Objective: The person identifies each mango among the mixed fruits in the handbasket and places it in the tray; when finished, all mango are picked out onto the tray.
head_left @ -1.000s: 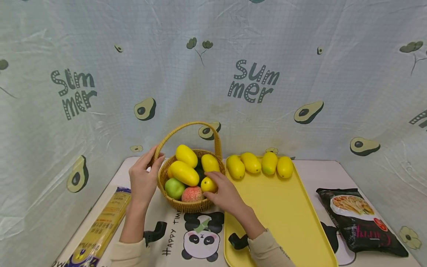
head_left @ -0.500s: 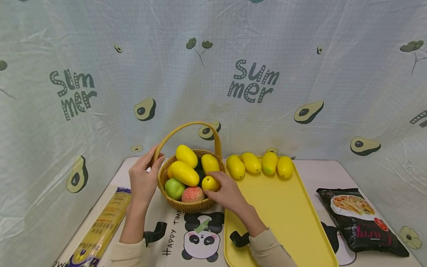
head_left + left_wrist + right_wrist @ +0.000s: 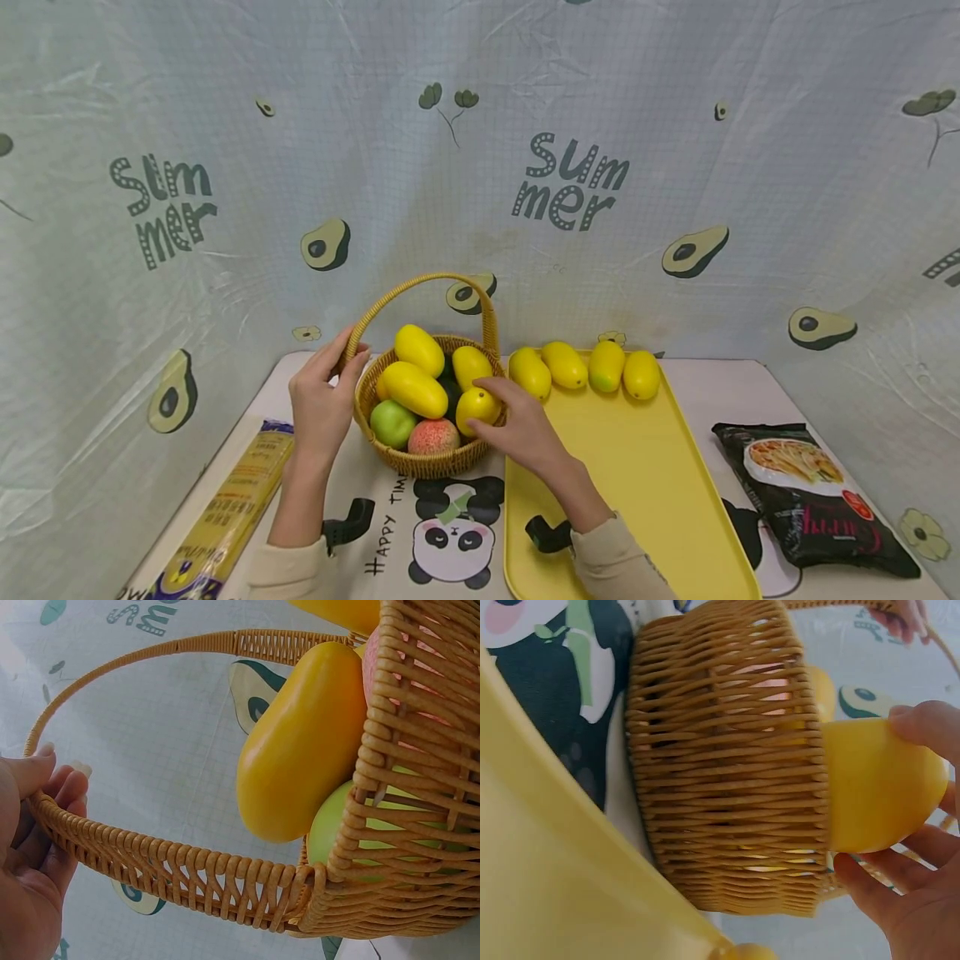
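Observation:
A wicker basket (image 3: 442, 467) of fruit stands on the table in the head view. My left hand (image 3: 321, 408) holds the left side of its arched handle (image 3: 172, 862), thumb and fingers around it in the left wrist view. With thumb and fingers my right hand (image 3: 525, 429) grips a yellow mango (image 3: 477, 407) at the basket's right side. That mango (image 3: 881, 784) sticks up past the rim in the right wrist view. Other mangoes (image 3: 412, 389), a green apple (image 3: 393, 423) and a peach (image 3: 434, 437) lie in the basket. Something dark among them is mostly covered.
A yellow tray (image 3: 615, 475) lies right of the basket, with several mangoes (image 3: 606, 367) lined along its far end. A black noodle packet (image 3: 813, 500) lies at the far right. On the left is a long yellow packet (image 3: 232, 508). A printed curtain (image 3: 450, 183) hangs behind.
My right hand has shifted a little up and right, and the mango in its grip has come along, showing more of itself. The left hand and the basket have stayed put.

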`<action>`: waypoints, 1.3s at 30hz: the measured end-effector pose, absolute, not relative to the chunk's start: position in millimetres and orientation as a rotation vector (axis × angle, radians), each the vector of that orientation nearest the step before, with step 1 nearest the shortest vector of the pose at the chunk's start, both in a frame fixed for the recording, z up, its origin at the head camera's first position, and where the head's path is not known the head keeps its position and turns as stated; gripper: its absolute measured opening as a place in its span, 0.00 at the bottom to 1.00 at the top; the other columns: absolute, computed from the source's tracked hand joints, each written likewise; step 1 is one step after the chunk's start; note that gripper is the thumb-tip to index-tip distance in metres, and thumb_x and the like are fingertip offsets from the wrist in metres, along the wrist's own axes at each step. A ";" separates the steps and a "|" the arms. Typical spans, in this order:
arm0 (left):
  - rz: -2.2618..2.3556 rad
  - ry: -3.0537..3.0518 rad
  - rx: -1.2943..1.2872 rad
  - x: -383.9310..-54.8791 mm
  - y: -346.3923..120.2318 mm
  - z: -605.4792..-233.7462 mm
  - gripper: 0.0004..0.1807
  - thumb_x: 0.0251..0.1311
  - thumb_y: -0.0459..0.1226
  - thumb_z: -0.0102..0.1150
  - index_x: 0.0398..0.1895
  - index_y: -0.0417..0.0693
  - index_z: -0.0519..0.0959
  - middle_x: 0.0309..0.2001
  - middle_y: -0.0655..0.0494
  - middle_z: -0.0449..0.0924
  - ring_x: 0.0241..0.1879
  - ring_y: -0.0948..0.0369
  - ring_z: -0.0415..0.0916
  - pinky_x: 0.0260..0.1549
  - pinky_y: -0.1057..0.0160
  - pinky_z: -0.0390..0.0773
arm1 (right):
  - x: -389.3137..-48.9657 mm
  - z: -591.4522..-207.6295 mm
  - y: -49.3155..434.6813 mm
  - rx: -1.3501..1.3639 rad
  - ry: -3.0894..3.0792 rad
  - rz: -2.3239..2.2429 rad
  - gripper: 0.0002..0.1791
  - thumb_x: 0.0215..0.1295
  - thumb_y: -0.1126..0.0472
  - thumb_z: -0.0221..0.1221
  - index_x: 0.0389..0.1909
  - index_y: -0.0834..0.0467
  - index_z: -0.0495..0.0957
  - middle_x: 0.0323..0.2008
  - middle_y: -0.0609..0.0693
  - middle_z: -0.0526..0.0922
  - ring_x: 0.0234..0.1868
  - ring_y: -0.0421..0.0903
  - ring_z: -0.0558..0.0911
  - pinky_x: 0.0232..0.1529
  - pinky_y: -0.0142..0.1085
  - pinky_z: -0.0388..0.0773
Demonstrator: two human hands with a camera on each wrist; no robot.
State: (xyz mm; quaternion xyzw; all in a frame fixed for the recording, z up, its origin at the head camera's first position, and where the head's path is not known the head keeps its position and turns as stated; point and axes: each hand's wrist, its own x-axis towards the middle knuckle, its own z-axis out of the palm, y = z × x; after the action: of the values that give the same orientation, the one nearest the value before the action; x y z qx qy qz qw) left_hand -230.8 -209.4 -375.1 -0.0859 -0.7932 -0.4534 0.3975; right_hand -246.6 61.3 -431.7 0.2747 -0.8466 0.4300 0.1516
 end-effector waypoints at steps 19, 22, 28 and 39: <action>-1.162 -2.015 -0.218 -231.3 -205.5 -375.9 0.22 0.65 0.35 0.62 0.63 0.50 0.79 0.44 0.48 0.87 0.38 0.74 0.74 0.38 0.84 0.72 | -236.9 -422.2 100.4 0.796 -2.279 1.160 0.27 0.52 0.66 0.71 0.56 0.55 0.79 0.60 0.49 0.77 0.61 0.46 0.77 0.60 0.43 0.78; -1.163 -2.002 -0.215 -231.1 -206.6 -375.7 0.22 0.65 0.34 0.62 0.62 0.50 0.79 0.44 0.47 0.87 0.38 0.75 0.74 0.37 0.84 0.72 | -235.0 -422.8 107.2 0.784 -2.280 1.137 0.28 0.52 0.66 0.72 0.56 0.56 0.78 0.61 0.51 0.78 0.63 0.48 0.77 0.61 0.45 0.78; -1.174 -1.984 -0.221 -229.8 -207.6 -375.1 0.21 0.65 0.33 0.62 0.62 0.49 0.79 0.43 0.47 0.87 0.37 0.75 0.73 0.37 0.84 0.72 | -234.1 -424.5 122.8 0.729 -2.302 1.075 0.29 0.51 0.68 0.71 0.56 0.59 0.77 0.60 0.54 0.79 0.63 0.52 0.76 0.63 0.47 0.76; -1.182 -1.988 -0.225 -229.2 -206.9 -374.8 0.22 0.65 0.34 0.61 0.63 0.50 0.79 0.43 0.47 0.87 0.37 0.74 0.73 0.38 0.85 0.72 | -234.0 -442.2 138.4 0.615 -2.672 0.875 0.31 0.54 0.59 0.70 0.62 0.52 0.78 0.59 0.54 0.76 0.57 0.52 0.77 0.59 0.49 0.77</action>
State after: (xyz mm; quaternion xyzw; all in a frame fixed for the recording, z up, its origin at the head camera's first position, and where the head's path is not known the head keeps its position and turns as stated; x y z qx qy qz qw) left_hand -229.2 -206.9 -374.8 -0.0888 -0.7849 -0.4666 0.3978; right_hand -234.0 138.4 -442.2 0.2119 -0.9203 0.3013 0.1316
